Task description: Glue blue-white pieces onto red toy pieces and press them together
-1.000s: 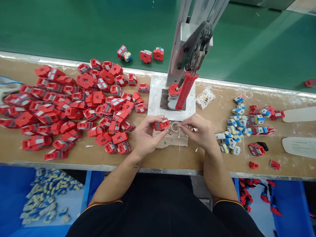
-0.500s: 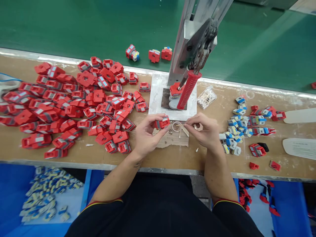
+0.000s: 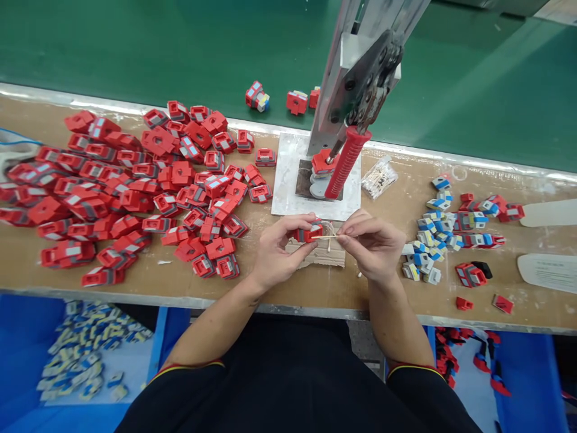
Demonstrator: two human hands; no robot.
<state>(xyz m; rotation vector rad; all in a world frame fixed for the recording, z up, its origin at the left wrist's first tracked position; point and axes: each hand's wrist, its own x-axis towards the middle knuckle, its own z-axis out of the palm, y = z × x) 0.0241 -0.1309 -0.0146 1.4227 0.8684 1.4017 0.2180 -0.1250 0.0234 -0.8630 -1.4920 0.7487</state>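
Between the thumb and fingers of my left hand [image 3: 280,249] is a red plastic piece [image 3: 308,232] with a grey band. My right hand [image 3: 375,245] pinches a thin pale stick [image 3: 325,237], whose left end is at the red piece. Whether the tip touches the piece is too small to tell. Under both hands lies a scrap of cardboard [image 3: 331,258], with a small round ring partly hidden behind the stick. Just beyond them stands a press with a red handle [image 3: 348,162] on a metal plate [image 3: 288,201], a red piece under it.
Many red pieces [image 3: 157,141] cover the bench's left side. A bag of cotton swabs [image 3: 379,177] lies right of the press. Blue-and-white pieces [image 3: 424,240] are piled at the right. Beyond is a green belt [image 3: 135,48]; blue bins [image 3: 174,331] sit below the front edge.
The red piece in my left hand has moved right, and the stick in my right hand now reaches it. The pieces on the green belt have shifted right.
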